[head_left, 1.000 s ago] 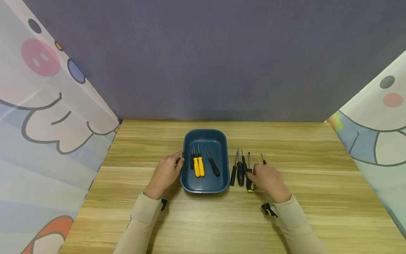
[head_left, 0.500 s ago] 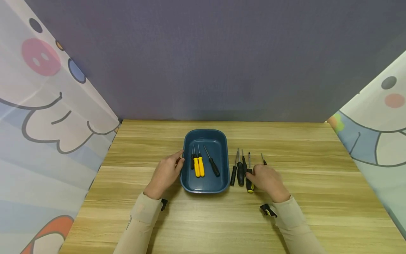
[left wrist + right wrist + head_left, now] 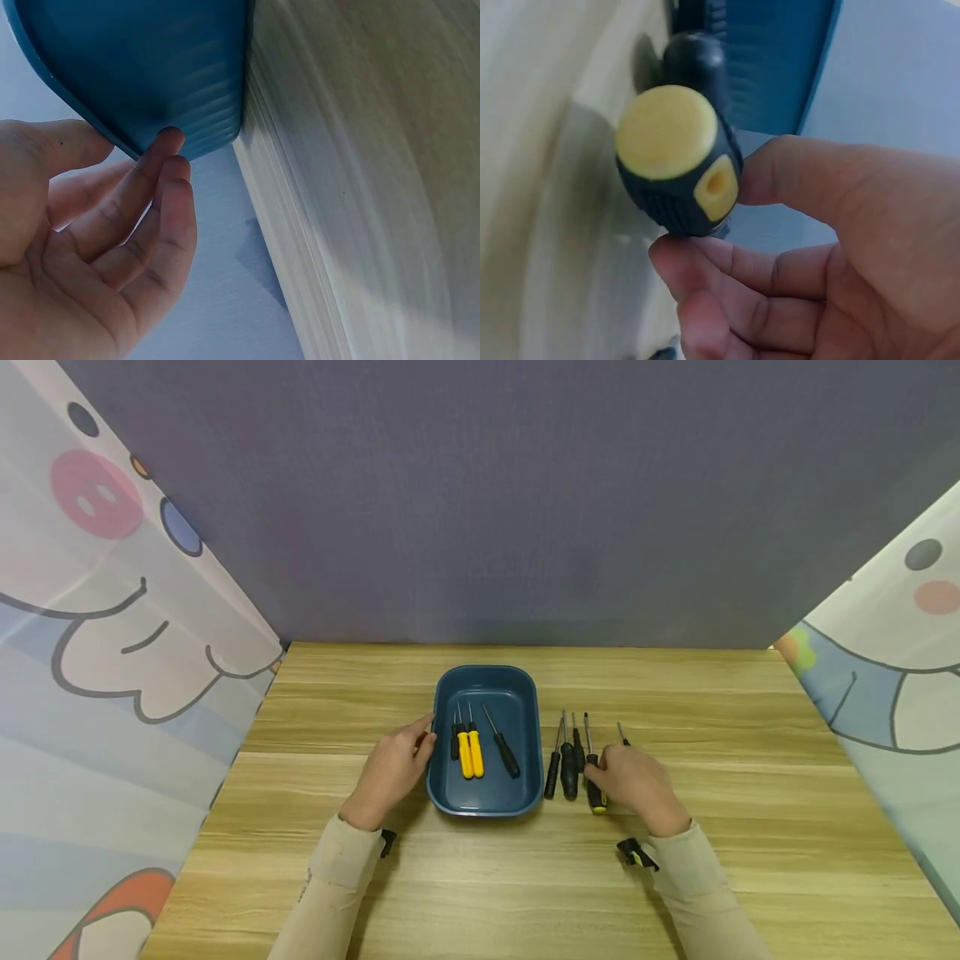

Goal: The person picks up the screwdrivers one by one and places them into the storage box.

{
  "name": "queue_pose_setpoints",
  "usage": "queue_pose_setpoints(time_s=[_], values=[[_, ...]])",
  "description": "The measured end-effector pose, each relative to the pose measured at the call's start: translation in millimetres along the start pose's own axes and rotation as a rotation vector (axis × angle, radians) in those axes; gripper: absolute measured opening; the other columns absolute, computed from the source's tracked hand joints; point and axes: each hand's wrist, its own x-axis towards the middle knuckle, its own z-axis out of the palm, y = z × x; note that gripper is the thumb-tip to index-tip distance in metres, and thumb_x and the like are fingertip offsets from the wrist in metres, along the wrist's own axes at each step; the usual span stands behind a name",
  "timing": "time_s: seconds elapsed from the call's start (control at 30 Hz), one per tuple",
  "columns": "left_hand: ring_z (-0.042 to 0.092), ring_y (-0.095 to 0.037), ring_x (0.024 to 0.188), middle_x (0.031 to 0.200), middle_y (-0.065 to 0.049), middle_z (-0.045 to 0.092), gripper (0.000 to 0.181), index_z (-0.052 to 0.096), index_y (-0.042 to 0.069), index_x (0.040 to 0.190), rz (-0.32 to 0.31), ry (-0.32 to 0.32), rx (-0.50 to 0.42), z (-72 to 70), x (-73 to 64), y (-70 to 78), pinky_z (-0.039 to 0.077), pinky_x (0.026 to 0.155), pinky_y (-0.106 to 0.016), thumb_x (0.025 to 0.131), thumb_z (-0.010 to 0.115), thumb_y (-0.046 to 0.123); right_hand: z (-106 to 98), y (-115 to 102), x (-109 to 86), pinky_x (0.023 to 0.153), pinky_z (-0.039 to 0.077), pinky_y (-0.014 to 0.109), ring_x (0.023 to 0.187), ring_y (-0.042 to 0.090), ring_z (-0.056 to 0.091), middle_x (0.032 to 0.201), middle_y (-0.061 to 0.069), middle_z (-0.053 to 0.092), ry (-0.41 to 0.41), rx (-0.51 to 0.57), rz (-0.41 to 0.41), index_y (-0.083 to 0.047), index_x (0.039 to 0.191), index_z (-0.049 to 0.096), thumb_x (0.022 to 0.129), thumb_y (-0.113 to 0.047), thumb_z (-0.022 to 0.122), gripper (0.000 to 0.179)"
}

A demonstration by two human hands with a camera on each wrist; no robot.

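A blue tray [image 3: 486, 797] stands on the wooden table. My left hand [image 3: 386, 777] is at its left side, loosely bent fingertips resting against the outer wall in the left wrist view. Inside lie two screwdrivers with yellow handles [image 3: 471, 755], a small black one [image 3: 454, 742] and a larger black one [image 3: 506, 753]. To the right of the tray, my right hand [image 3: 636, 783] pinches a black-and-yellow screwdriver [image 3: 679, 161] by its handle between thumb and fingers, its shaft pointing away from me.
Left of the held screwdriver lie black-handled screwdrivers [image 3: 569, 772] in a loose row beside the tray. Another thin screwdriver [image 3: 623, 735] pokes out beyond my right hand, its handle hidden. A grey panel [image 3: 525, 510] rises behind the table's far edge.
The black-and-yellow screwdriver has shifted slightly right and away from me in my right hand, its tip now farther up and tilted left. The left hand and tray have stayed put.
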Motion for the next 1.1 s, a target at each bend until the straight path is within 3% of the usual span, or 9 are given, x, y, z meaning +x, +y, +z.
queue_pose_setpoints(time_s=[0.73, 0.87, 1.1], values=[[0.055, -0.012, 0.066, 0.092, -0.007, 0.069, 0.037, 0.061, -0.002, 0.135, -0.002, -0.012, -0.012, -0.5, 0.3, 0.3, 0.047, 0.057, -0.028, 0.100, 0.062, 0.011, -43, -53, 16.6, 0.043, 0.017, 0.025, 0.044, 0.009, 0.019, 0.049, -0.009, 0.023, 0.070, -0.024, -0.107, -0.020, 0.053, 0.036, 0.093, -0.032, 0.062, 0.049], [0.056, -0.012, 0.067, 0.092, -0.008, 0.069, 0.038, 0.060, -0.003, 0.135, 0.000, -0.013, -0.022, -0.7, 0.6, 0.4, 0.048, 0.057, -0.028, 0.100, 0.063, 0.010, -46, -68, 23.0, 0.044, 0.017, 0.026, 0.043, 0.009, 0.021, 0.049, -0.009, 0.024, 0.043, -0.049, -0.115, -0.020, 0.053, 0.036, 0.094, -0.032, 0.060, 0.049], [0.057, -0.013, 0.069, 0.093, -0.008, 0.069, 0.038, 0.060, -0.002, 0.136, -0.013, -0.017, -0.028, -1.4, -0.5, 0.2, 0.049, 0.058, -0.029, 0.100, 0.062, 0.011, -43, -97, 34.4, 0.041, 0.016, 0.024, 0.040, 0.009, 0.022, 0.046, -0.009, 0.023, 0.034, -0.100, -0.198, -0.019, 0.049, 0.036, 0.094, -0.031, 0.061, 0.053]])
